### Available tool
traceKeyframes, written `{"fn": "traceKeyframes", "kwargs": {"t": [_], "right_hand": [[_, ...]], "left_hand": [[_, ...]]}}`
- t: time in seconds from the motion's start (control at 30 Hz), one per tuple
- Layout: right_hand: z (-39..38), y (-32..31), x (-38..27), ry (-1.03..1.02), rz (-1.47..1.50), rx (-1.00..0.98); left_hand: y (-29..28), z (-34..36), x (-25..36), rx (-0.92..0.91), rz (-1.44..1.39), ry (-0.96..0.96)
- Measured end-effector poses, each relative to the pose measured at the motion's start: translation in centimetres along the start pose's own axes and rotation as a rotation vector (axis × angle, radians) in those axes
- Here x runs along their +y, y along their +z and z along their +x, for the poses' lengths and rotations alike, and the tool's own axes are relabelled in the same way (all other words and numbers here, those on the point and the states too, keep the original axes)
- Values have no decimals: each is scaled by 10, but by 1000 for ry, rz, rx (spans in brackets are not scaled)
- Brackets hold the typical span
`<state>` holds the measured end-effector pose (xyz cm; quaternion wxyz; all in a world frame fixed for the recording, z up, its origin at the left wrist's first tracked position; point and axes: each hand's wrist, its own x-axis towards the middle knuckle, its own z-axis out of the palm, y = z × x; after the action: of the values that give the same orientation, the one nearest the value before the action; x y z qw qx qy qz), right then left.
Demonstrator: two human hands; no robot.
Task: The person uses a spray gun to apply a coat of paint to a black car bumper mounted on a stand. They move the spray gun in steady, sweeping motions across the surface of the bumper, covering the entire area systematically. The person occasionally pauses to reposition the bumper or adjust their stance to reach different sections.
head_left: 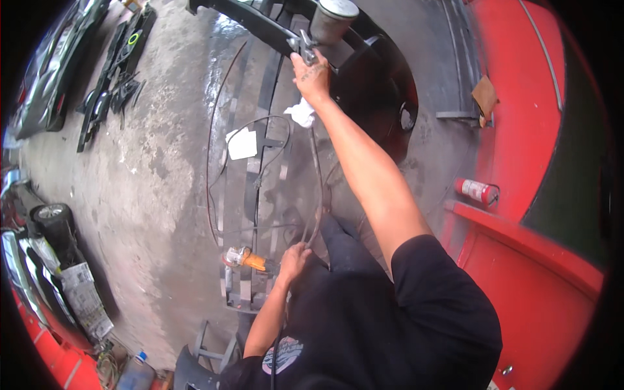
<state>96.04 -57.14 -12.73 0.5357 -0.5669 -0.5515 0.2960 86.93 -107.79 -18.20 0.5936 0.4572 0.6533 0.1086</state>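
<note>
Blotchy concrete floor (156, 169), right fingers (319, 59) gripping rounded metal spray gun (329, 27)

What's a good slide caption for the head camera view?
Head view: the right hand grips a spray gun near a black bumper, while the left hand holds a hose.

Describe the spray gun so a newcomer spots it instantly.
Find the large, curved black panel at the top, right of centre. Near its left side, the person's right hand grips a metal spray gun. Its round silvery cup with a pale lid sets it apart from the dark parts around it.
</note>
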Motion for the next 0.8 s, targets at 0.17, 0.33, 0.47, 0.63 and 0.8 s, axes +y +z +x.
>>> {"fn": "traceKeyframes", "kwargs": {"t": [0.17,0.33,0.47,0.63,0.8], "right_hand": [[-82,-114,21,107,-236,198],[-170,-248,-4,509,-167,375],[-195,-284,-20,573,-240,511],[-146,-229,5,429,-164,383],[-77,-142,-26,-7,-123,188]], "left_hand": [[12,-17,-57,-137,241,29],[28,-25,-96,-194,457,53],[19,-25,-106,-177,454,112],[15,-26,-121,-159,470,204],[0,-17,-65,-88,263,186]]}}
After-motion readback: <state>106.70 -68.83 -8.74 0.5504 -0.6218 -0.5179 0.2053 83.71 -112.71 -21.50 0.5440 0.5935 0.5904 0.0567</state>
